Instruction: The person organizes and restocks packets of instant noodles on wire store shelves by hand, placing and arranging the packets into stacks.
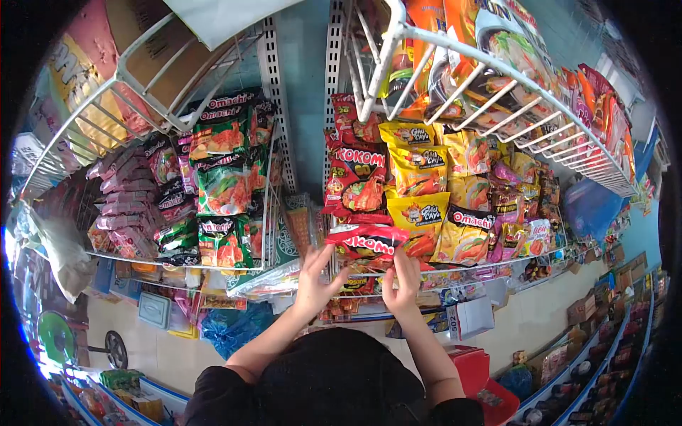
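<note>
A red Kokomi instant noodle packet (368,248) is at the front edge of the right-hand shelf, at the foot of a stack of Kokomi packets (355,177). My left hand (317,280) grips its left end with the fingertips, the thumb standing lower. At its right end, my right hand (403,279) has its fingertips on the wrapper, thumb pointing up below it. Yellow Gau Cay packets (419,220) stand just right of it, followed by a yellow Omachi packet (465,234). The packet's underside is hidden.
A white wire rack (490,67) with noodle bags juts out above on the right. Green Omachi packets (224,184) fill the shelf at left. Below are a blue plastic bag (234,328), a white box (472,318) and a red plastic stool (476,369).
</note>
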### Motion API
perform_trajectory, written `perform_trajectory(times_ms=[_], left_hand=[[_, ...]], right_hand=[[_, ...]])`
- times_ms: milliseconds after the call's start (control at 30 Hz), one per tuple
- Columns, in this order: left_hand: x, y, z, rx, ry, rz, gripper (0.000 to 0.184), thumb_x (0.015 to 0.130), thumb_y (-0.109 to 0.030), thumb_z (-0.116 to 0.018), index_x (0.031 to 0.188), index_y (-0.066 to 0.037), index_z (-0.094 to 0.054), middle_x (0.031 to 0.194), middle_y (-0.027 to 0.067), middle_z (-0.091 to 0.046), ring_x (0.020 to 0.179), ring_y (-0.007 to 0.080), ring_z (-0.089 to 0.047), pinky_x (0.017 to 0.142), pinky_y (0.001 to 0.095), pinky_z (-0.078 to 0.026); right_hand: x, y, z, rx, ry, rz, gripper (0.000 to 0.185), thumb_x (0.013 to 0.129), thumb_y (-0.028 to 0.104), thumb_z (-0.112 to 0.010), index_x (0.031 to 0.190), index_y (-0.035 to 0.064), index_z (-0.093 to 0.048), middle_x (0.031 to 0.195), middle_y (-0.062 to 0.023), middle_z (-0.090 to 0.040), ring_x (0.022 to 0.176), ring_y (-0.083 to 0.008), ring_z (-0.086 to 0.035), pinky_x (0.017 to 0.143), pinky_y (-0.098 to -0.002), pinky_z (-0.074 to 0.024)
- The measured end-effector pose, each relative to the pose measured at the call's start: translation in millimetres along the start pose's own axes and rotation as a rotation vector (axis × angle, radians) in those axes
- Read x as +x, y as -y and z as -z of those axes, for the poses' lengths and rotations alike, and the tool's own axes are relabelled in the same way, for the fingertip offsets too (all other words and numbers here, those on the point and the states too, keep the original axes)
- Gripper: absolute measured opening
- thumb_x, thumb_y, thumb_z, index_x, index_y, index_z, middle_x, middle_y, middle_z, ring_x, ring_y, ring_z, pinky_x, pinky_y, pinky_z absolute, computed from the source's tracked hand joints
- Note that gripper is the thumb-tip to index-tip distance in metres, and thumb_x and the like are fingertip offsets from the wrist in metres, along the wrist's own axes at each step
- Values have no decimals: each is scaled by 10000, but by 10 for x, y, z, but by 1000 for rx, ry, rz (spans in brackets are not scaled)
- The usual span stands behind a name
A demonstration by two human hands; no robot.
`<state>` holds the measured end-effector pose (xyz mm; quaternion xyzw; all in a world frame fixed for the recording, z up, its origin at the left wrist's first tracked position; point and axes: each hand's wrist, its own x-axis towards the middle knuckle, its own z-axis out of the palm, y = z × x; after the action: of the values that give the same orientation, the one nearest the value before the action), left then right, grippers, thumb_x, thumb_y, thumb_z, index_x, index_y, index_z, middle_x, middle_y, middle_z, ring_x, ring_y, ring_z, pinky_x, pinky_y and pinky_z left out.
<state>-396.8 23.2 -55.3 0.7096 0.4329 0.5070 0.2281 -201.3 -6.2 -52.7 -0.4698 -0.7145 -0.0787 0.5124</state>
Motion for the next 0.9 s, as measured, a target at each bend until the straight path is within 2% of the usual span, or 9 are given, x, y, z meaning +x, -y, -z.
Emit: perform_trajectory(times_ms=[33, 233, 267, 333, 400, 567, 700, 767, 900], left_hand=[[24, -74, 30, -176, -20, 98, 579, 693, -116, -743, 1206, 37, -523, 1092, 203, -581, 1052, 315, -553, 940, 412, -410], [1197, -429, 174, -61, -243, -325, 755, 708, 4, -683, 1384, -52, -353, 1087, 144, -516, 994, 258, -531, 851, 333, -452], [1429, -401, 103, -154, -271, -312, 740, 726, 26, -656, 1391, -71, -347, 1070, 127, -493, 968, 244, -524, 839, 320, -451], [1835, -298, -42, -321, -264, -223, 714, 767, 33, -639, 1400, -108, -343, 995, 87, -485, 829, 160, -513, 753, 265, -449], [2123, -170, -117, -184, -287, -216, 708, 776, 18, -647, 1401, -123, -346, 966, 66, -490, 794, 131, -511, 710, 245, -449], [2428, 242, -354, -278, -233, -86, 628, 798, -39, -646, 1368, -116, -393, 1069, 132, -574, 770, 155, -550, 687, 279, -471], [2356, 380, -427, -8, -219, -60, 401, 848, -95, -618, 1238, -76, -528, 830, 117, -602, 677, 184, -569, 659, 305, -466], [2319, 377, -456, -41, -269, -160, 382, 855, -99, -608, 1229, -77, -535, 887, 135, -592, 707, 226, -566, 688, 315, -466], [2322, 452, -531, -35, -308, -234, 361, 880, -102, -557, 1231, -31, -511, 1013, 172, -568, 825, 286, -585, 730, 348, -469]], right_hand=[[89, 50, 50, -52, -5, 56, 477, 746, -20, -551, 1215, -81, -491, 1188, -227, -549, 977, -383, -560, 828, -422, -445], [1467, -38, -120, -10, -149, 170, 471, 798, 28, -573, 1244, -59, -449, 1127, -237, -549, 989, -390, -540, 865, -445, -431], [1633, -171, -216, 40, -64, 16, 451, 825, 70, -563, 1241, -57, -445, 1127, -249, -547, 1008, -389, -543, 877, -447, -430], [1995, -337, -416, 84, -154, 11, 396, 849, 159, -548, 1181, -46, -483, 1089, -242, -559, 1005, -397, -538, 870, -433, -434], [2218, -488, -506, 35, -77, -70, 310, 850, 179, -541, 1074, -34, -516, 994, -225, -568, 948, -390, -547, 833, -453, -440], [2309, -759, -756, -99, 59, -188, 277, 840, 205, -544, 1019, -5, -529, 927, -200, -570, 842, -360, -580, 755, -463, -468], [2116, -896, -896, -328, 192, -40, 311, 832, 197, -533, 1075, 4, -553, 1072, -162, -585, 880, -325, -604, 819, -452, -462], [2037, -925, -958, -500, 230, 10, 327, 853, 184, -531, 1134, 21, -558, 1149, -150, -582, 1003, -283, -582, 930, -453, -402], [1991, -949, -938, -468, 202, 38, 331, 828, 196, -547, 1116, 35, -557, 1178, -135, -564, 1020, -303, -561, 904, -460, -405]])
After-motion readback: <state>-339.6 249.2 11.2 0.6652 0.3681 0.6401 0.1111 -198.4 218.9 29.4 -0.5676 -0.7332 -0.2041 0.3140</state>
